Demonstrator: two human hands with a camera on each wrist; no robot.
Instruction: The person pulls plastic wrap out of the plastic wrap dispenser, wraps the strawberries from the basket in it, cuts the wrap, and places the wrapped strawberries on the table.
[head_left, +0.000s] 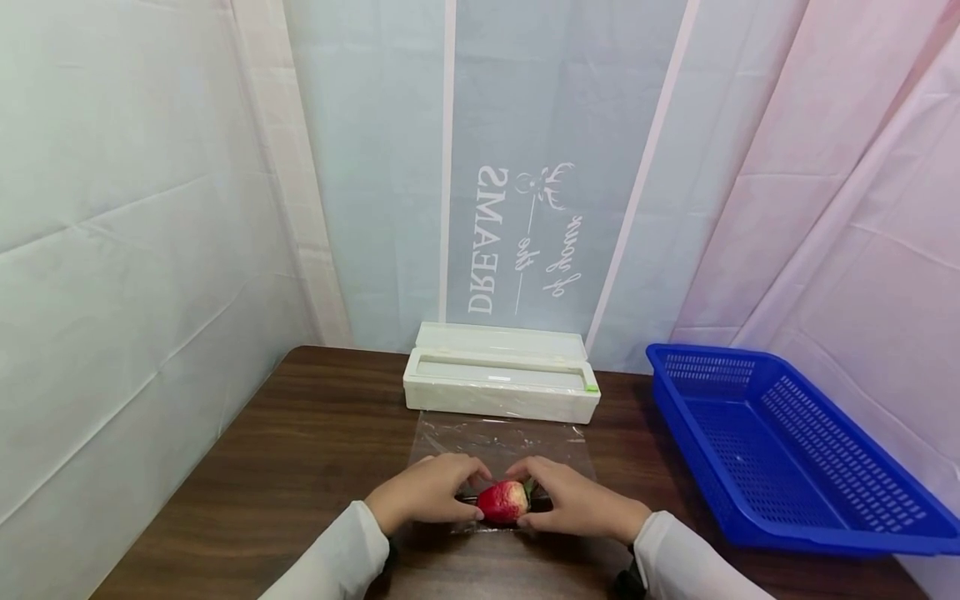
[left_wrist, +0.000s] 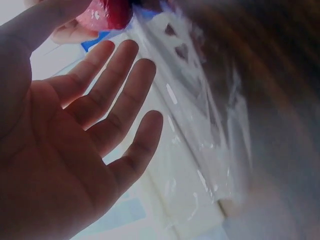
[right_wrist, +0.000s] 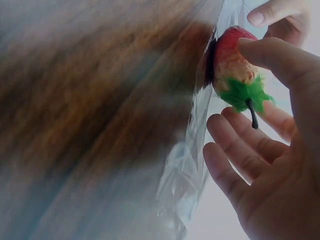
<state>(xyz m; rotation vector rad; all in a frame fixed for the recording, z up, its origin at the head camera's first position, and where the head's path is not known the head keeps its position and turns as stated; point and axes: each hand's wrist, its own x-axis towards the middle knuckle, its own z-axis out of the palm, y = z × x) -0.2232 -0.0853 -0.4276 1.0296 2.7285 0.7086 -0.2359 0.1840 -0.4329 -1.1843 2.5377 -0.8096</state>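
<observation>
A red strawberry (head_left: 501, 502) with a pale yellowish end, green leaves and a dark stem lies on a sheet of clear cling film (head_left: 495, 435) spread over the table. On its left, my left hand (head_left: 429, 490) has the thumb right at the strawberry's tip; the fingers are loosely spread in the left wrist view. From the stem side, my right hand (head_left: 581, 502) rests its thumb on the fruit, its other fingers relaxed and apart beyond the leaves. The film runs back to a white cling film dispenser (head_left: 502, 402), whose lid (head_left: 498, 340) is raised.
A blue perforated plastic basket (head_left: 686, 454) stands on the right side of the dark wooden table (head_left: 277, 454). Pale fabric (head_left: 367, 167) hangs behind the table, with more cloth along the left and right sides.
</observation>
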